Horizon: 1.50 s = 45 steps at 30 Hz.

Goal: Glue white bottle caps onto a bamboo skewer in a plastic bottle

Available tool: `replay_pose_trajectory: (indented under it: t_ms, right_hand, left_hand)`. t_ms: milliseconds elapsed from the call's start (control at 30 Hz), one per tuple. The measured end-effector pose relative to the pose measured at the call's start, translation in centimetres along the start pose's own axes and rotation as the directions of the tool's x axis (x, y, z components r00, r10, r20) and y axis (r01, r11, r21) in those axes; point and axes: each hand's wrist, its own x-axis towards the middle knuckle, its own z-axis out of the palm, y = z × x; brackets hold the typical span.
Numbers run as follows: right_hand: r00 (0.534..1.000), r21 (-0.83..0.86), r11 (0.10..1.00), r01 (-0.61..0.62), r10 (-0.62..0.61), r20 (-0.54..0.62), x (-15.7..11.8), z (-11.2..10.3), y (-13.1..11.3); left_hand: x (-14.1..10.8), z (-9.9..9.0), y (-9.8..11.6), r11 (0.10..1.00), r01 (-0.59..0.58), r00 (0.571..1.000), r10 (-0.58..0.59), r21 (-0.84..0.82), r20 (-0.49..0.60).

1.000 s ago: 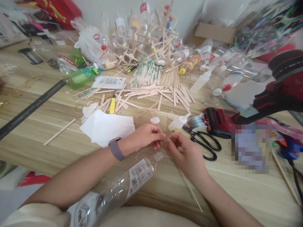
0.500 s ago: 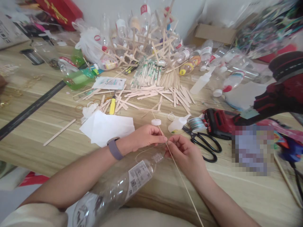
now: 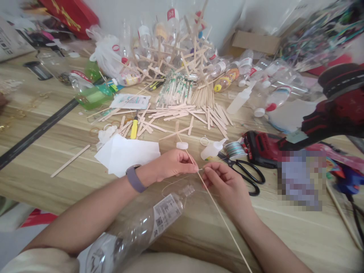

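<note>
My left hand (image 3: 179,165) pinches a thin wooden skewer (image 3: 218,212) that slants from the table's middle down to the lower right. On the skewer's far part sits a white bottle cap (image 3: 182,145). Close beside it, my right hand (image 3: 224,178) is closed in a pinch on the end of a thin pale string (image 3: 200,169), right by the skewer. The string loops back behind my left hand. Below my hands lies a clear plastic bottle (image 3: 142,223), uncapped, its neck pointing up and right.
Black-handled scissors (image 3: 247,172), a small glue bottle (image 3: 212,149), a thread spool (image 3: 235,149) and a red power tool (image 3: 263,148) lie to the right. White paper (image 3: 131,151), craft sticks (image 3: 182,112) and a yellow-handled screwdriver (image 3: 134,128) lie ahead, with plastic bottles behind.
My right hand has drawn slightly away from my left, and the string end now shows between them. The skewer and cap have shifted a little to the left at the far end.
</note>
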Motion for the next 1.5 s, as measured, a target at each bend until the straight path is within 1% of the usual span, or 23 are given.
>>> replay_pose_trajectory:
  t_ms: [67, 133, 200, 233, 300, 400, 533, 633, 733, 867, 1000, 1133, 1300, 1400, 1500]
  right_hand:
    - [0.993, -0.094, 0.991, 0.097, -0.103, -0.060, -0.2, -0.2, 0.0]
    - [0.960, -0.254, 0.938, 0.236, -0.265, -0.090, -0.4, -0.4, -0.1]
    - [0.911, -0.390, 0.848, 0.359, -0.409, -0.052, -0.7, -0.4, -0.4]
    - [0.891, -0.428, 0.808, 0.404, -0.453, -0.014, -0.8, -0.4, -0.6]
    - [0.878, -0.457, 0.770, 0.445, -0.474, 0.057, -0.9, -0.3, -0.8]
    - [0.889, -0.481, 0.760, 0.436, -0.447, 0.099, -1.0, -0.1, -0.8]
    - [0.890, -0.512, 0.745, 0.428, -0.446, 0.094, -1.0, 0.1, -0.5]
    - [0.891, -0.526, 0.738, 0.422, -0.446, 0.089, -0.9, 0.1, -0.4]
    - [0.909, -0.522, 0.762, 0.383, -0.411, 0.067, -0.7, 0.2, -0.5]
    - [0.946, -0.470, 0.830, 0.301, -0.321, 0.040, -0.7, 0.2, -0.4]
    - [0.979, -0.396, 0.895, 0.204, -0.200, 0.052, -0.6, 0.2, -0.1]
    - [0.990, -0.304, 0.942, 0.144, -0.134, 0.054, -0.6, 0.4, 0.2]
    - [0.999, -0.127, 0.991, 0.044, -0.042, 0.017, -0.7, 0.8, 0.3]
    - [0.999, -0.076, 0.997, 0.033, -0.030, 0.035, -0.7, 0.8, 0.2]
    - [0.998, -0.078, 0.996, 0.040, -0.037, 0.047, -0.7, 0.6, 0.1]
  left_hand:
    - [0.0, 0.1, 0.2, 1.000, 0.019, 1.000, -0.019, -0.013, -0.024]
    - [0.0, 0.1, 0.3, 0.999, 0.034, 0.998, -0.034, -0.014, -0.051]
    - [0.0, 0.1, 0.3, 0.999, 0.032, 0.997, -0.032, -0.003, -0.071]
    - [0.0, 0.1, 0.2, 1.000, 0.027, 0.997, -0.026, 0.006, -0.076]
    - [0.1, 0.1, 0.1, 1.000, 0.012, 0.997, -0.010, 0.022, -0.082]
    - [0.1, 0.2, -0.1, 0.999, -0.010, 0.996, 0.014, 0.044, -0.090]
    - [0.2, 0.3, -0.1, 0.997, -0.025, 0.995, 0.032, 0.076, -0.093]
    - [0.2, 0.2, -0.2, 0.990, -0.053, 0.995, 0.064, 0.133, -0.078]
    - [0.3, -0.1, -0.3, 0.975, -0.083, 0.993, 0.099, 0.206, -0.069]
    - [0.2, -0.3, -0.3, 0.958, -0.103, 0.992, 0.120, 0.269, -0.047]
    - [0.2, -0.3, 0.0, 0.954, -0.107, 0.992, 0.121, 0.281, -0.033]
    - [0.2, -0.3, 0.2, 0.958, -0.107, 0.993, 0.118, 0.266, -0.026]
    - [0.2, -0.2, -0.1, 0.977, -0.085, 0.995, 0.093, 0.197, -0.032]
    - [0.1, -0.2, 0.0, 0.981, -0.071, 0.996, 0.078, 0.178, -0.035]
    - [0.1, -0.1, 0.2, 0.984, -0.069, 0.997, 0.074, 0.167, -0.019]
